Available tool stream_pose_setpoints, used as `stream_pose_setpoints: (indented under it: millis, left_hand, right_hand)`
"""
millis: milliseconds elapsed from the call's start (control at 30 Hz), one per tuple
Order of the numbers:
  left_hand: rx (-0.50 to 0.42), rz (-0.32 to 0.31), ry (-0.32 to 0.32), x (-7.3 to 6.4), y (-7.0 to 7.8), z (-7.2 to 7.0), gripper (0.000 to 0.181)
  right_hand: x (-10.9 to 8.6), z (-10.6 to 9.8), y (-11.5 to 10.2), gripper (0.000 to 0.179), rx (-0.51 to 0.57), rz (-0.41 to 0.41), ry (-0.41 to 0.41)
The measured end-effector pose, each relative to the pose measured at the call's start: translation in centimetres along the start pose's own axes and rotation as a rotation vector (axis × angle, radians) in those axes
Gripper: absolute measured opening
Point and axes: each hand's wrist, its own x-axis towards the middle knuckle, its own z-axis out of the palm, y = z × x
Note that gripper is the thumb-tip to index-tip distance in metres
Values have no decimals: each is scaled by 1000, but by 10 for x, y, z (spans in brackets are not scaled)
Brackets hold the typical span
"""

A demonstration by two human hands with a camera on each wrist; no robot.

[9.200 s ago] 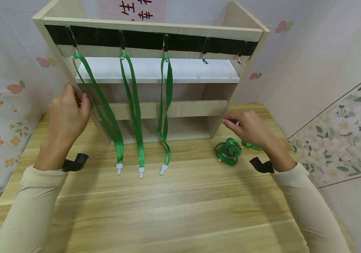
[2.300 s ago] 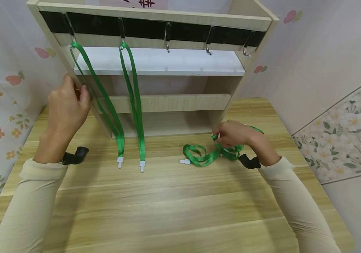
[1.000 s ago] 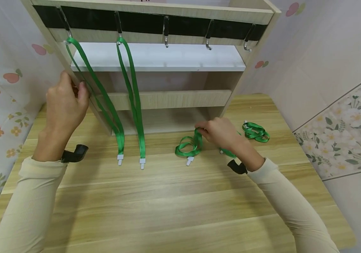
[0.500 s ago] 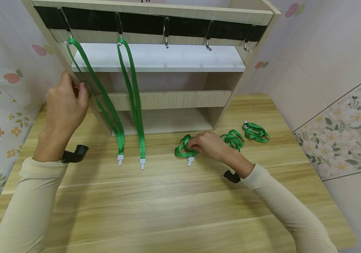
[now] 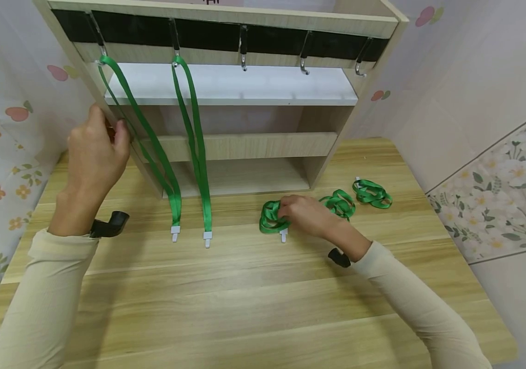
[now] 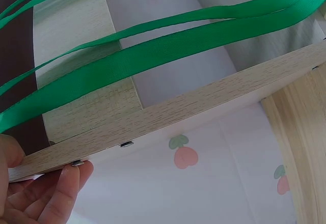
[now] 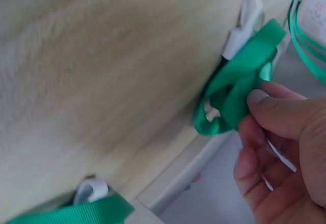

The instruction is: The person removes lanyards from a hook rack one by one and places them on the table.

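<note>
Right fingers pinch 1 of 3 coiled lanyards | left fingers grip rack | hanging lanyards: 2

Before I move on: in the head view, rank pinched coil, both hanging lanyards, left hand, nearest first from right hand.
1. Pinched coil, in the right hand.
2. Inner hanging lanyard, left of the coil.
3. Outer hanging lanyard, farther left.
4. Left hand, farthest left.

Table front free — hanging lanyards obstruct left of shelf
</note>
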Motion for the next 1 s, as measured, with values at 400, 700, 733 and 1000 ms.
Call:
stream_pose_setpoints:
  millis: [400,700,733,1000]
  left_hand:
    - [-2,-9,-4,0,0,-1,30]
    - [-6,-9,-18,0,1,-1,31]
    - [-6,-9,-18,1,1,-1,31]
    - [-8,-6,-8,1,0,-1,30]
  right_hand:
    - [-2,-26,8,18,128,58,87]
    - [11,-57,7,8,98,96,292]
    - [14,-60,6,11,85,99,310]
    - [40,-94,-11,18,115,66,449]
